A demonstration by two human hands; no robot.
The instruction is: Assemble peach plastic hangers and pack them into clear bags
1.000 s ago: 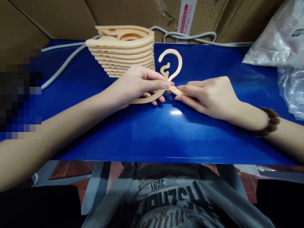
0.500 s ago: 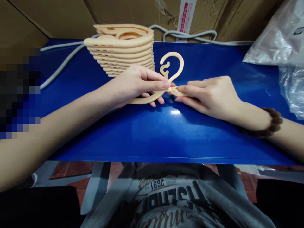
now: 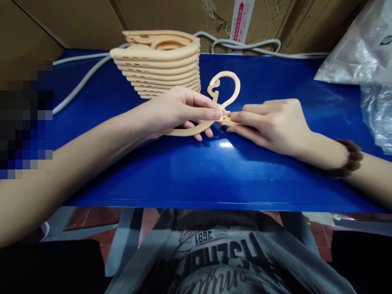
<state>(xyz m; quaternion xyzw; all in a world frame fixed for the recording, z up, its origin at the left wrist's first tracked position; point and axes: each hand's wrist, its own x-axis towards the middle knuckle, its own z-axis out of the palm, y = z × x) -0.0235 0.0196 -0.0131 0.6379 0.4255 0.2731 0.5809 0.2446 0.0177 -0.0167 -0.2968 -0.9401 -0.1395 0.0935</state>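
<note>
My left hand (image 3: 186,108) is closed on a beige plastic clothes hanger (image 3: 187,131), thumb pressed near the base of its hook (image 3: 237,87). The curved arm of the hanger passes beneath the palm, and part of it is hidden. Beside the hook stands a small wavy beige part (image 3: 215,94); I cannot tell how it is joined. My right hand (image 3: 272,122) pinches a beige plastic piece (image 3: 230,121) against the base of the hook, its far end covered by the fingers. Just behind my left hand stands a stack of beige plastic hangers (image 3: 159,61).
The blue tabletop (image 3: 183,175) ends at a straight front edge near my body. A pale cable (image 3: 82,92) runs along the back, before cardboard (image 3: 171,14). Clear plastic bags (image 3: 349,53) lie at the right.
The hanger's hook has tilted slightly and shifted right and down, its tip now overlapping the wavy part. The piece in my right hand has turned a little at the joint. Both hands keep their grip.
</note>
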